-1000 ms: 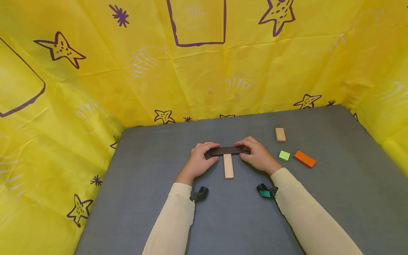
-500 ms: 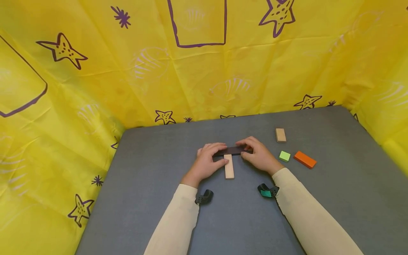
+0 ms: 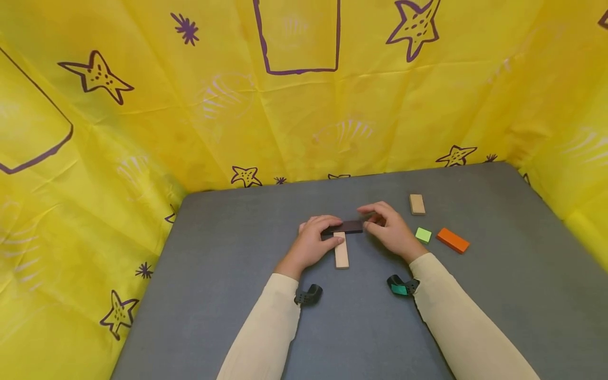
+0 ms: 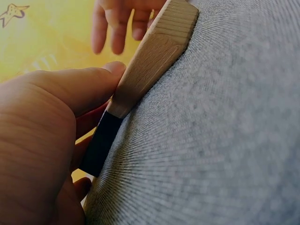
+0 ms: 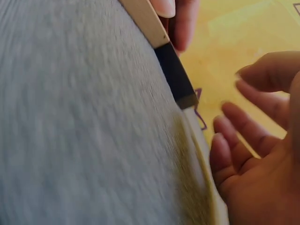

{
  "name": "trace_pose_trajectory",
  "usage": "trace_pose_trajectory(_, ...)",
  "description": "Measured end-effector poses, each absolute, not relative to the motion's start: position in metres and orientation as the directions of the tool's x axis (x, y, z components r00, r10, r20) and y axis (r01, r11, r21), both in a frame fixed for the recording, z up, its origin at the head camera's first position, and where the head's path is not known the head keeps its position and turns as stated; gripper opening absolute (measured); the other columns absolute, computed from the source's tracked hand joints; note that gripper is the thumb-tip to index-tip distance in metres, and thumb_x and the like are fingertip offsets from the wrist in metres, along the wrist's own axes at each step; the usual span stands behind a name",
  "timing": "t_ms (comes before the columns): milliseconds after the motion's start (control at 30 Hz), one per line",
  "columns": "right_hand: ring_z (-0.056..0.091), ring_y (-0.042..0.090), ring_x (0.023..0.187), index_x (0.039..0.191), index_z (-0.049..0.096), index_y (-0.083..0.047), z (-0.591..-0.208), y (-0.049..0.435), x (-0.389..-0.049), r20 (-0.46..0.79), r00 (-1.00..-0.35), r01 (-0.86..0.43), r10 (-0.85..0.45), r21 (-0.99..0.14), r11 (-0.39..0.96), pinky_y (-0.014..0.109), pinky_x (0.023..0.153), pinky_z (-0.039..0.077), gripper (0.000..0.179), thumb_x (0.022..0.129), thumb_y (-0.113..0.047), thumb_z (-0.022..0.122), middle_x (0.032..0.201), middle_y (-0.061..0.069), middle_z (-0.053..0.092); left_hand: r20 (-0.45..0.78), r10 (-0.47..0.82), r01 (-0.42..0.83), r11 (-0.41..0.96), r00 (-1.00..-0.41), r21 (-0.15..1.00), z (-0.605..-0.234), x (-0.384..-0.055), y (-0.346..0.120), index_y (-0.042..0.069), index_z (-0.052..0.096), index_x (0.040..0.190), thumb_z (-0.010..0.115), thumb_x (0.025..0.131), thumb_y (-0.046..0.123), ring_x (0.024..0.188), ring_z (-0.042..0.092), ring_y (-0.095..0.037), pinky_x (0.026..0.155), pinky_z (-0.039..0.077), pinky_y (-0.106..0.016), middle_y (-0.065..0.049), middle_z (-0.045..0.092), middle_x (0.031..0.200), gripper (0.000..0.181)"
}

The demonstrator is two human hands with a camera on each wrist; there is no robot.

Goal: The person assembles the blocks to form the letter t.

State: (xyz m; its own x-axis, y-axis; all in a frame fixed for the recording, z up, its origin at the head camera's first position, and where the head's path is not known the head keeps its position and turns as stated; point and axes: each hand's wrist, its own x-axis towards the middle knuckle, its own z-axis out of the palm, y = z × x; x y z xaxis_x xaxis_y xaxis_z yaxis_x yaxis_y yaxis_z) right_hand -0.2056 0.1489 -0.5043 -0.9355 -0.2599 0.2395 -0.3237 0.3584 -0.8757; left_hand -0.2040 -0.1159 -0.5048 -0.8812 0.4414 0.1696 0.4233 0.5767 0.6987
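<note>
Two dark wooden blocks lie end to end on the grey table, their seam under my fingers. A plain wooden block meets them at the middle from the near side, forming a T. My left hand holds the blocks, with its thumb on the plain block and its fingers over the left dark one. Just off the right end of the row, my right hand has loosely bent fingers and grips nothing. The right wrist view shows a gap between those fingers and the dark block.
To the right of my right hand lie a small light green block and an orange block. Farther back stands another plain block. Yellow cloth with purple drawings hangs behind and beside the grey table.
My left hand has slid right along the dark row, its thumb coming onto the plain block. My right hand has let go of the right dark block and drawn slightly away. The blocks look unmoved.
</note>
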Motion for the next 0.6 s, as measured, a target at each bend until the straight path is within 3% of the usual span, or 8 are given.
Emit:
trace_pose_trajectory(333, 0.058, 0.026, 0.111, 0.143, 0.068, -0.005, -0.476, 0.17, -0.195, 0.238, -0.947, -0.303, -0.214, -0.884, 0.355, 0.043, 0.099, 0.047, 0.036, 0.108, -0.011, 0.07, 0.135, 0.013, 0.064, 0.16, 0.427, 0.407, 0.583, -0.89, 0.704, -0.505, -0.202, -0.116, 0.02, 0.074, 0.143, 0.081, 0.103, 0.031, 0.138, 0.052, -0.016, 0.111, 0.031, -0.05, 0.007, 0.066, 0.145, 0.042)
trace_pose_trajectory(600, 0.059, 0.028, 0.109, 0.156, 0.057, -0.009, -0.458, 0.199, -0.187, 0.25, -0.947, -0.31, -0.199, -0.871, 0.38, 0.03, 0.092, 0.047, 0.049, 0.109, -0.014, 0.07, 0.136, 0.02, 0.065, 0.159, 0.439, 0.412, 0.575, -0.884, 0.706, -0.505, -0.202, -0.118, 0.018, 0.073, 0.144, 0.081, 0.103, 0.031, 0.14, 0.051, -0.016, 0.112, 0.031, -0.051, 0.006, 0.066, 0.146, 0.044)
